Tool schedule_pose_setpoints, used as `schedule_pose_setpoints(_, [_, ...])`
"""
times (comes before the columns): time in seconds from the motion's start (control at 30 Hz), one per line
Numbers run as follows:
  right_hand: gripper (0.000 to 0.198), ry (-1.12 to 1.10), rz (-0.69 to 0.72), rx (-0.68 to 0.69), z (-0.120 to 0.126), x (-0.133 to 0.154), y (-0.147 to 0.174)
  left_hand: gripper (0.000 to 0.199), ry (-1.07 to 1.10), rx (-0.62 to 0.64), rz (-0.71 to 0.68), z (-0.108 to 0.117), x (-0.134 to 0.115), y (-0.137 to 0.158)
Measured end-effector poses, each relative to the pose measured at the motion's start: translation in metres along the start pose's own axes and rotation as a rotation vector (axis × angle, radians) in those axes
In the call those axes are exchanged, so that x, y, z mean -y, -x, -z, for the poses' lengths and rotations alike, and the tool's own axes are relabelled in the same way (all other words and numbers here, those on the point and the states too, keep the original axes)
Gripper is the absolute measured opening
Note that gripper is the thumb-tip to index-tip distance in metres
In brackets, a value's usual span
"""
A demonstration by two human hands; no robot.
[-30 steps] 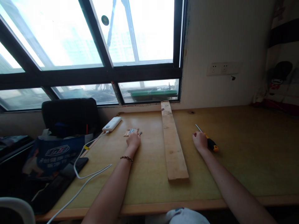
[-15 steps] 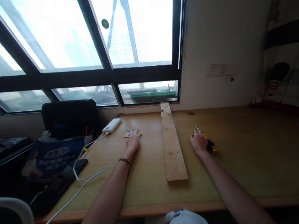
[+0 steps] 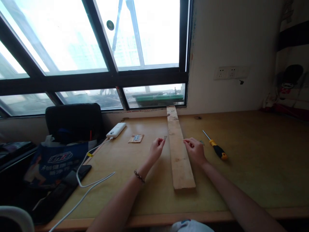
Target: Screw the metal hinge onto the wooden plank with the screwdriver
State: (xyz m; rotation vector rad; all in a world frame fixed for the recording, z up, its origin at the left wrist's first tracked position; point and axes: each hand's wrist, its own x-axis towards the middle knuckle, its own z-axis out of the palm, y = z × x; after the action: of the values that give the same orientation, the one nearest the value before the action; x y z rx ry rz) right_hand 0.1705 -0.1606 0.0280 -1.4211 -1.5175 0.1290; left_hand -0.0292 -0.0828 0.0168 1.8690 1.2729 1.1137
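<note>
My left hand [image 3: 156, 149] is closed in a pinch just left of the wooden board [image 3: 180, 154]. Thin metal pieces that look like screws [image 3: 165, 138] stick up from its fingertips. Over the board's right edge, my right hand [image 3: 195, 149] pinches thumb and finger together; whatever is in them is too small to make out. Behind that hand, a few small greenish pieces [image 3: 202, 142] lie on the table, partly hidden. A screwdriver [image 3: 217, 149] with a yellow and black handle rests to the right. The long board lies flat, pointing towards the window.
Left of the board lies a small tan piece [image 3: 136, 138] with metallic items on it. A white power bank [image 3: 116, 130] with a white cable [image 3: 96, 182] sits near the table's left edge. Beyond that edge are a black chair [image 3: 73, 119] and a blue bag [image 3: 55, 161].
My left hand has moved right from beside the small tan piece to the board, carrying the screws. My right hand has moved left from the screwdriver to the board's right edge.
</note>
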Motion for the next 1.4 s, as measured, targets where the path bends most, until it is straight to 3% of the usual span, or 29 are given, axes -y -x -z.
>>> schedule_pose_setpoints(0.17, [0.026, -0.402, -0.065, 0.149, -0.005, 0.024, 0.008, 0.024, 0.145, 0.104, -0.167, -0.035, -0.035, 0.044])
schedule_pose_setpoints(0.43, [0.026, -0.655, -0.183, 0.217, -0.009, 0.023, 0.009, 0.023, 0.115, 0.064, -0.191, -0.032, -0.040, 0.051])
schedule_pose_setpoints(0.57, [0.026, -0.676, -0.242, 0.134, -0.004, 0.014, -0.001, 0.019, 0.099, 0.059, -0.238, -0.029, -0.040, 0.048])
schedule_pose_setpoints(0.63, [0.029, -0.558, -0.334, 0.013, 0.004, -0.001, -0.009, 0.021, 0.086, 0.033, -0.247, -0.026, -0.039, 0.045])
schedule_pose_setpoints(0.73, [0.029, -0.120, -0.436, -0.088, 0.016, -0.034, -0.018, 0.022, 0.075, -0.048, -0.226, -0.022, -0.031, 0.039])
schedule_pose_setpoints(0.8, [0.022, 0.187, -0.446, -0.004, 0.021, -0.052, -0.020, 0.022, 0.073, -0.097, -0.200, -0.020, -0.025, 0.034])
schedule_pose_setpoints(0.9, [0.017, 0.466, -0.488, 0.155, 0.024, -0.064, -0.018, 0.023, 0.095, -0.129, -0.140, -0.020, -0.017, 0.029])
schedule_pose_setpoints(1.0, [0.018, 0.563, -0.493, 0.204, 0.023, -0.063, -0.016, 0.024, 0.111, -0.133, -0.105, -0.021, -0.014, 0.029])
schedule_pose_setpoints(1.4, [0.022, 0.738, -0.468, 0.165, 0.025, -0.061, -0.014, 0.023, 0.046, -0.098, -0.122, -0.022, -0.015, 0.031])
